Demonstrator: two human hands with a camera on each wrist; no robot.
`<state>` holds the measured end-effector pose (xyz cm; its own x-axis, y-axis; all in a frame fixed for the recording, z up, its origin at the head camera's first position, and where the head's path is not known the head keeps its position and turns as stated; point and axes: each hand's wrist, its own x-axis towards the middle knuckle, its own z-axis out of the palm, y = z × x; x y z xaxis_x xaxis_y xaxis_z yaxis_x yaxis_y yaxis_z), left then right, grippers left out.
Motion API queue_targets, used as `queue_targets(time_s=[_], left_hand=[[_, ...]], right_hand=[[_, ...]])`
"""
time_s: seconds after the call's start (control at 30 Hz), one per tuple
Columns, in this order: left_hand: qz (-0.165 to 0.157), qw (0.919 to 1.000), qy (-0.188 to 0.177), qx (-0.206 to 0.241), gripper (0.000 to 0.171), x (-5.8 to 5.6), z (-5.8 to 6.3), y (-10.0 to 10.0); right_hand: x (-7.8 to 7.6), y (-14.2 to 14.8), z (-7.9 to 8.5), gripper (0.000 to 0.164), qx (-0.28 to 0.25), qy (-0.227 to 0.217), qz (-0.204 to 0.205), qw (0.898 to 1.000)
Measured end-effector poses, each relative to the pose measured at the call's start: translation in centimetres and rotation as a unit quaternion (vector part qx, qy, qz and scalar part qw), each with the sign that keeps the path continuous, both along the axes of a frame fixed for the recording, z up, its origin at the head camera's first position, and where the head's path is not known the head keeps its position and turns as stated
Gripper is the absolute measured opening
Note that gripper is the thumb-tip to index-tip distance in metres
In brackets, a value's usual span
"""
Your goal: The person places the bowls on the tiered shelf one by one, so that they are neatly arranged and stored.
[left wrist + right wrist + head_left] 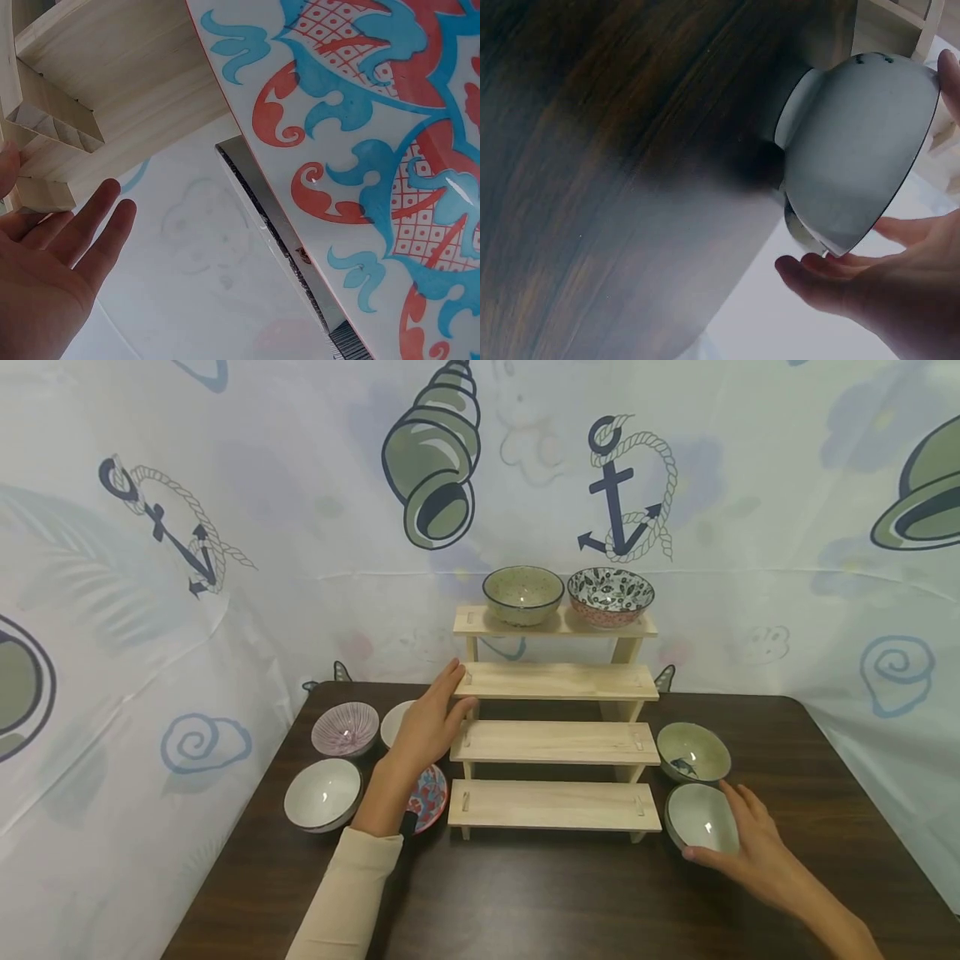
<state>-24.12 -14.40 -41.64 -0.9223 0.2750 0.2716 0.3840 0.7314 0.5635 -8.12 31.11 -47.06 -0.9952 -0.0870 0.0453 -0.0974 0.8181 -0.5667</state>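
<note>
Just right of the wooden stand (555,742), the right hand (763,852) held the pale bowl (701,818), thumb and fingers curved round its rim; the left hand (426,727) (fingers extended, unclenched) touched the stand's left side.

Left sleeve (341,897): cream, long, plain cloth, softly creased along my arm, its cuff (377,846) ending short of my left hand (423,727), which is bare. A black piece (408,824) shows beside the cuff, too small to make out. Right hand (757,852) bare, forearm (817,897) likewise to the view's edge.
</note>
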Motion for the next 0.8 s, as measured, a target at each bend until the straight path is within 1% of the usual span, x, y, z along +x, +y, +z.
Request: queue_targets(time_s=[0.13,0.23,0.4,0.6,0.8], left_hand=[[0.001,1.0,0.002,0.0,0.065,-0.12,0.12,0.01],[0.002,1.0,0.001,-0.002,0.066,-0.18,0.16,-0.02],[0.002,1.0,0.003,-0.001,0.065,-0.25,0.3,-0.06],[0.003,1.0,0.005,0.001,0.065,-0.27,0.15,-0.06],[0.002,1.0,0.001,0.002,0.065,-0.06,-0.08,-0.06]], right_hand=[[-0.16,0.18,-0.19,0.113,-0.003,-0.006,0.01,1.0],[-0.26,0.17,-0.25,0.116,0.001,-0.011,0.019,1.0],[-0.27,0.03,-0.28,0.119,0.009,-0.017,0.022,1.0],[-0.34,-0.07,-0.09,0.118,0.008,-0.011,0.005,1.0],[-0.04,-0.26,0.24,0.122,0.012,-0.011,-0.022,1.0]])
